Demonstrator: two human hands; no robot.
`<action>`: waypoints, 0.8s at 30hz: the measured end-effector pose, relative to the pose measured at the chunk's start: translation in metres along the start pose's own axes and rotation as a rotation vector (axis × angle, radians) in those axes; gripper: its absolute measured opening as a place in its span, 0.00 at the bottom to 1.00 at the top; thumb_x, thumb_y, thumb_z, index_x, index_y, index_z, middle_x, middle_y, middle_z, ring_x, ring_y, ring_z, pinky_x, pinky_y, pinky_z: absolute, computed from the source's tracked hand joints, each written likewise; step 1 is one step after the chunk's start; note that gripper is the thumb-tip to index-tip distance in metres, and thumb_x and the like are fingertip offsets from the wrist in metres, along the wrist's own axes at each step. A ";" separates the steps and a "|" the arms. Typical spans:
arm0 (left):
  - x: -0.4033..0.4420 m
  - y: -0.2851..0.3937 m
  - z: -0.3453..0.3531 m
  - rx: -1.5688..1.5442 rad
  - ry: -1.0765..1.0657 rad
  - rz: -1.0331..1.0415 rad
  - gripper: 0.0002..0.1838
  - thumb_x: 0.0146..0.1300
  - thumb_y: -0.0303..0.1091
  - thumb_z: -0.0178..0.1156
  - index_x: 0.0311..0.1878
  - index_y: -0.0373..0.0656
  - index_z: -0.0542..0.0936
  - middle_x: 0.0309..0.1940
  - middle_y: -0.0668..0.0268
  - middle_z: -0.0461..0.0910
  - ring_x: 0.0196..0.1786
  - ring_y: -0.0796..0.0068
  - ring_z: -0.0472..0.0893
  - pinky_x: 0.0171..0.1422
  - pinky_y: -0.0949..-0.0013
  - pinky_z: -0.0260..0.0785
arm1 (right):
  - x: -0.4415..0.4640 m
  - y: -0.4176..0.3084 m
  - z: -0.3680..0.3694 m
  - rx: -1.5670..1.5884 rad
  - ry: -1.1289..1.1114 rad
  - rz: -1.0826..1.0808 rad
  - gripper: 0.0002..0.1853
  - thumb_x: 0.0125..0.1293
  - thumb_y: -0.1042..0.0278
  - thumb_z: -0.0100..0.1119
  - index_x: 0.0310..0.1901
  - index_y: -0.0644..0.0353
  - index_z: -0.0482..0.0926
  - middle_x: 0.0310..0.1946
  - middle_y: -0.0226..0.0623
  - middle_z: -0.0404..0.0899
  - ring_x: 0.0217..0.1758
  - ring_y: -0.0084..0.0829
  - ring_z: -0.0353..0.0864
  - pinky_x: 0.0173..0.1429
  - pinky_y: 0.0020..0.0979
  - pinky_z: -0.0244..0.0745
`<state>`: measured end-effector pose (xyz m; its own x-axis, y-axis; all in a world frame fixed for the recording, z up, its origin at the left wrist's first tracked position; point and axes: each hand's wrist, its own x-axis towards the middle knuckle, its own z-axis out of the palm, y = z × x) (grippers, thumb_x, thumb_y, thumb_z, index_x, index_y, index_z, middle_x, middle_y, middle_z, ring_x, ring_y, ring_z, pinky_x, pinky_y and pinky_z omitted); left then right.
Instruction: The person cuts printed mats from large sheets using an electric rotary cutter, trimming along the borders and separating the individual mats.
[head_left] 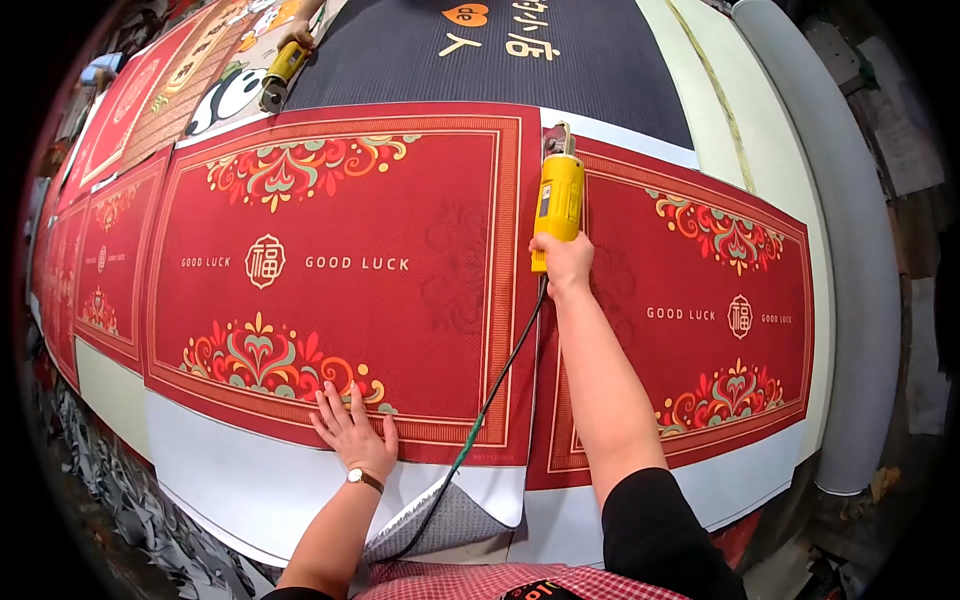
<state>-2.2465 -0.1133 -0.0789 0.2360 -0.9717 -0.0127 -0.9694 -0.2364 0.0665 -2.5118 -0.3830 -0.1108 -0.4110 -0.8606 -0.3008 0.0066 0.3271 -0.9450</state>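
Observation:
My right hand [566, 262] is wrapped round the rear of a yellow electric cutter [560, 200], whose metal head points away from me. The cutter lies along the seam between a large red "GOOD LUCK" mat [400, 200] and a similar red mat [690, 270] on the right. A dark and green cord [490, 400] trails from the cutter back toward my body. My left hand [357, 437] lies flat with fingers spread on the lower border of the large mat. White sheet edging [250, 480] shows below it, with one corner curled up beside the cord.
A co-worker's hand [303, 32] holds another yellow cutter [285, 70] at the far side. There lie a dark mat with lettering [600, 90] and a panda-print mat [232, 95]. A grey roll [850, 260] borders the right; grey scraps [130, 500] heap at lower left.

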 end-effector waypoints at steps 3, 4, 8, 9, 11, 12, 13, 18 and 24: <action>0.000 -0.001 0.000 0.003 -0.006 0.004 0.36 0.51 0.42 0.57 0.65 0.39 0.62 0.71 0.46 0.48 0.74 0.45 0.43 0.73 0.41 0.31 | 0.009 -0.012 0.006 0.023 -0.002 -0.029 0.15 0.39 0.81 0.62 0.34 0.68 0.75 0.27 0.35 0.77 0.25 0.28 0.77 0.29 0.29 0.74; 0.000 0.000 0.001 0.000 -0.008 0.007 0.37 0.51 0.42 0.57 0.65 0.39 0.62 0.71 0.46 0.48 0.74 0.45 0.43 0.73 0.41 0.31 | 0.015 -0.015 0.007 0.020 -0.007 -0.039 0.15 0.39 0.81 0.62 0.34 0.68 0.75 0.27 0.36 0.78 0.25 0.29 0.77 0.29 0.29 0.74; 0.000 -0.002 0.002 -0.006 0.006 0.016 0.37 0.51 0.42 0.57 0.65 0.39 0.62 0.71 0.45 0.48 0.74 0.44 0.43 0.73 0.41 0.31 | 0.038 -0.022 0.014 -0.022 -0.016 -0.049 0.15 0.39 0.81 0.61 0.34 0.68 0.75 0.26 0.37 0.77 0.24 0.29 0.77 0.28 0.30 0.74; 0.000 -0.001 0.001 -0.010 -0.006 0.008 0.37 0.50 0.42 0.57 0.65 0.39 0.62 0.71 0.45 0.48 0.74 0.44 0.43 0.73 0.41 0.31 | 0.044 -0.022 0.016 -0.013 -0.039 -0.051 0.15 0.40 0.80 0.61 0.35 0.69 0.74 0.25 0.37 0.77 0.23 0.29 0.77 0.27 0.30 0.73; 0.001 0.000 0.000 -0.017 -0.014 -0.002 0.37 0.50 0.42 0.57 0.64 0.38 0.62 0.71 0.45 0.48 0.74 0.44 0.44 0.73 0.41 0.31 | 0.054 -0.023 0.015 0.002 -0.056 -0.022 0.17 0.38 0.78 0.63 0.35 0.70 0.75 0.28 0.40 0.79 0.27 0.32 0.79 0.31 0.31 0.75; 0.000 0.001 0.000 -0.014 -0.014 -0.001 0.37 0.50 0.42 0.57 0.64 0.38 0.62 0.71 0.45 0.48 0.74 0.44 0.44 0.73 0.41 0.31 | 0.058 -0.023 0.015 0.016 -0.072 0.010 0.20 0.35 0.75 0.65 0.35 0.71 0.76 0.31 0.42 0.80 0.31 0.35 0.80 0.34 0.33 0.76; 0.001 -0.001 0.000 -0.011 -0.012 0.001 0.37 0.50 0.42 0.57 0.64 0.38 0.62 0.71 0.45 0.48 0.74 0.44 0.44 0.73 0.41 0.31 | 0.061 -0.024 0.018 0.016 -0.076 0.005 0.20 0.35 0.75 0.65 0.35 0.71 0.76 0.31 0.42 0.80 0.31 0.35 0.80 0.34 0.33 0.76; 0.000 0.000 0.000 -0.017 0.011 0.003 0.36 0.51 0.42 0.57 0.64 0.38 0.62 0.71 0.46 0.48 0.74 0.45 0.44 0.73 0.41 0.31 | 0.060 -0.034 0.017 0.083 -0.133 0.040 0.19 0.37 0.76 0.64 0.36 0.72 0.74 0.28 0.42 0.79 0.26 0.33 0.80 0.31 0.32 0.75; -0.002 -0.003 0.004 -0.025 0.031 0.000 0.36 0.52 0.46 0.57 0.64 0.40 0.65 0.71 0.47 0.48 0.74 0.45 0.44 0.73 0.39 0.32 | 0.030 -0.035 -0.013 0.408 -0.394 0.300 0.15 0.50 0.77 0.53 0.41 0.76 0.72 0.29 0.46 0.80 0.26 0.34 0.81 0.31 0.32 0.79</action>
<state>-2.2439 -0.1104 -0.0833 0.2383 -0.9710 0.0184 -0.9675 -0.2357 0.0916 -2.5366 -0.4150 -0.0849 0.0284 -0.8592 -0.5108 0.4475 0.4678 -0.7621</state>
